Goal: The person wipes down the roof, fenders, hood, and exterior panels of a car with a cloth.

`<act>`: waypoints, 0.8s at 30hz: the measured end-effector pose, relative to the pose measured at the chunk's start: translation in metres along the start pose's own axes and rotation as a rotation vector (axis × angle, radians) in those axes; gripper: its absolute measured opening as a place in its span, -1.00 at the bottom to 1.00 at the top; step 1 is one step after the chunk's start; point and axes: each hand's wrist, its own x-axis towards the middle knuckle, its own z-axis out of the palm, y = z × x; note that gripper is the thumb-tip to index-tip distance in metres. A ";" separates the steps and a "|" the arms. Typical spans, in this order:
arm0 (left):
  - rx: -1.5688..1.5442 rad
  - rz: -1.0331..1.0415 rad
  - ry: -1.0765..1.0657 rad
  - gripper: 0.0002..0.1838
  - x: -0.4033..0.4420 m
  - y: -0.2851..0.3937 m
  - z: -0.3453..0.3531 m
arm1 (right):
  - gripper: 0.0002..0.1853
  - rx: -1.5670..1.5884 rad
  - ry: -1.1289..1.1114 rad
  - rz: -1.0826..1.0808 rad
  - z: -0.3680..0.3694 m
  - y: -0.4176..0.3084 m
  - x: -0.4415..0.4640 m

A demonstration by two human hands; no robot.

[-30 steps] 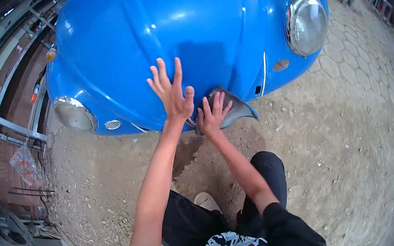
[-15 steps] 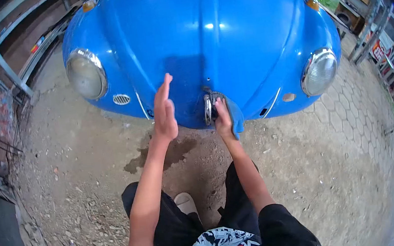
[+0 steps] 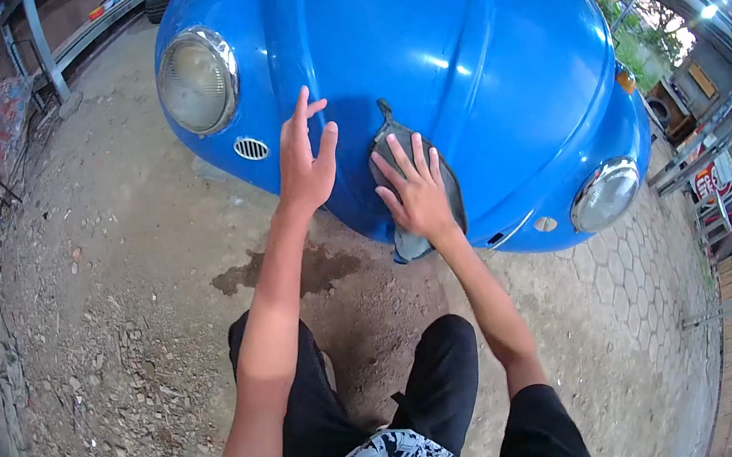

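The front of a blue car (image 3: 375, 15) with a rounded hood fills the upper middle of the head view. Against the lower part of the hood, my right hand (image 3: 419, 192) lies flat on a dark grey cloth (image 3: 407, 245), its fingers spread. The cloth sticks out above the fingertips and below the palm. To the left, my left hand (image 3: 306, 167) is raised in front of the hood with its fingers apart and nothing in it. Whether it touches the paint I cannot tell.
Two round chrome-rimmed headlights, a left one (image 3: 197, 82) and a right one (image 3: 607, 195), flank the hood. Gravelly dirt ground (image 3: 144, 369) carries a damp patch (image 3: 325, 269). Hexagonal paving (image 3: 626, 273) lies at right, a metal rack (image 3: 37, 50) at upper left.
The view has swung, and the car appears tilted. My right hand has turned from edge-on to flat, with the cloth now spread beneath it. My left hand's fingers have opened wider.
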 end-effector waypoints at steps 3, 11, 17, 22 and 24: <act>0.014 0.015 0.131 -0.43 0.005 0.001 0.008 | -0.35 -0.028 -0.076 -0.121 -0.004 0.010 0.025; -0.279 0.170 0.071 -0.58 -0.046 0.039 0.089 | -0.15 0.682 0.112 -0.075 -0.014 0.045 0.034; 0.236 0.175 -0.149 -0.32 -0.070 -0.004 0.121 | -0.33 1.265 0.621 0.282 -0.008 0.039 0.017; 0.381 -0.008 -0.255 -0.24 -0.121 -0.027 0.137 | -0.45 0.266 0.554 -0.135 -0.032 0.082 0.052; 0.398 -0.074 -0.222 -0.21 -0.114 -0.028 0.140 | -0.43 0.155 0.529 -0.127 -0.032 0.072 0.080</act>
